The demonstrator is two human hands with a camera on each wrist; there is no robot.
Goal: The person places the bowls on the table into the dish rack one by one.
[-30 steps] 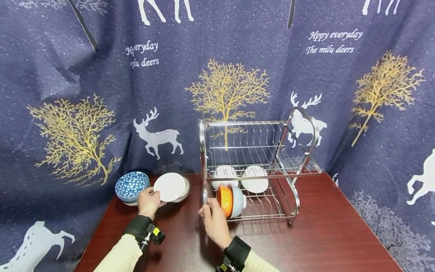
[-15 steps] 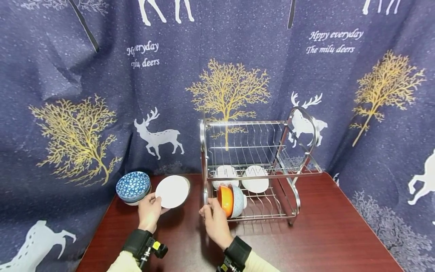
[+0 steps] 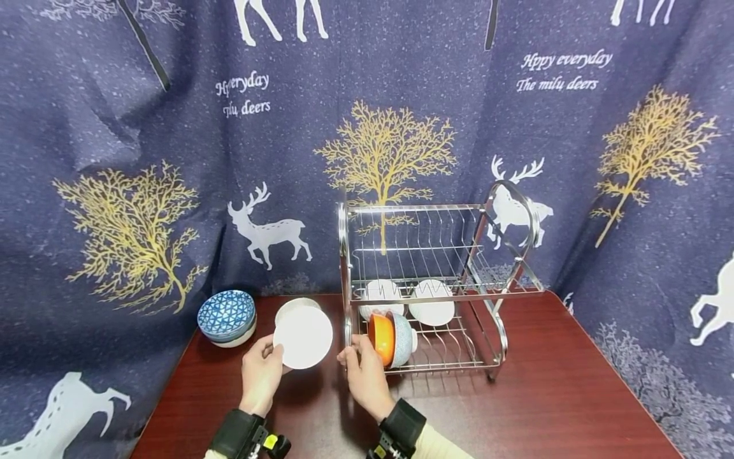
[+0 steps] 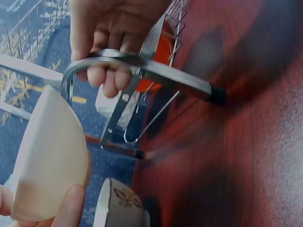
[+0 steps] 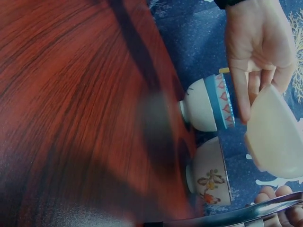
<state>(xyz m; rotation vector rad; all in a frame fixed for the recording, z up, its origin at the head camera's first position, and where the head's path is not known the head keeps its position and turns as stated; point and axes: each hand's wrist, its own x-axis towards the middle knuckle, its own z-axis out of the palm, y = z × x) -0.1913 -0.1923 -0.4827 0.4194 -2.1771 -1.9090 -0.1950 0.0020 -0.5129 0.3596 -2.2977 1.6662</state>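
Currently left hand (image 3: 260, 376) holds plain white ceramic bowl (image 3: 302, 336) tilted above dark red wooden counter (image 3: 516, 408), just left of chrome two-tier dish rack (image 3: 436, 296); right hand (image 3: 364, 376) grips rack's front frame.

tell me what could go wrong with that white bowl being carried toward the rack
1. The left hand holds the white bowl only at its rim, in the air, so it could slip and break on the wooden table.
2. The right hand grips the dish rack frame beside the orange bowl, crowding the bowl's way in; a knock seems possible.
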